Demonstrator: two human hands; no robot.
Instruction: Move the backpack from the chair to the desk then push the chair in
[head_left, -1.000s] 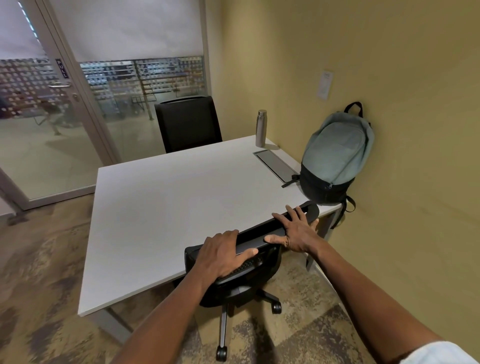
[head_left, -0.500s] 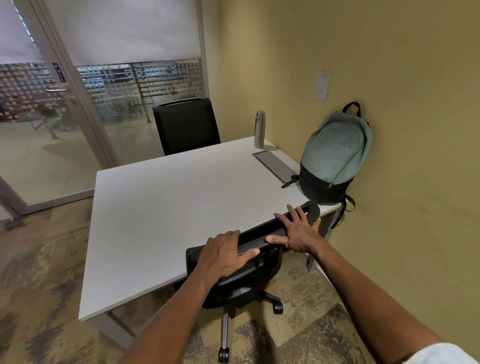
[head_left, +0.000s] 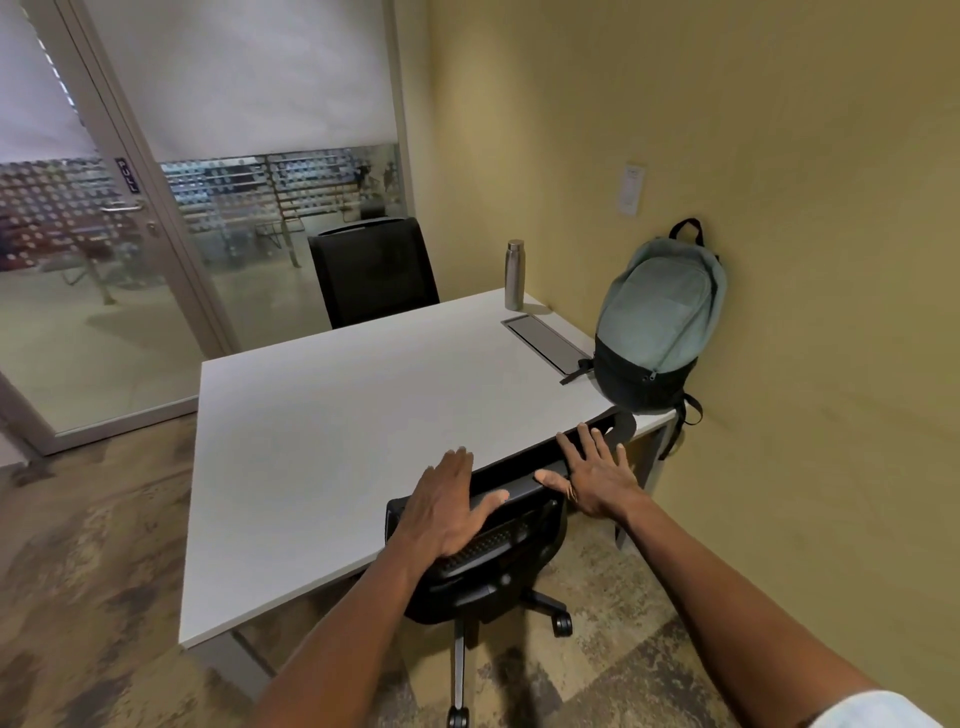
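Our fingers (head_left: 582, 441) lie spread and flat, gripping nothing: left hand (head_left: 447, 504) and right hand (head_left: 597, 475) press open-palmed on the top edge of the chair (head_left: 493, 551) backrest, which meets the desk (head_left: 363, 415) edge. The backpack (head_left: 657, 322) stands on the desk's far right corner against the wall. We judge an even, straight push from both palms keeps the chair from swivelling.

Chair (head_left: 483, 551) seat hidden under desk (head_left: 332, 431)
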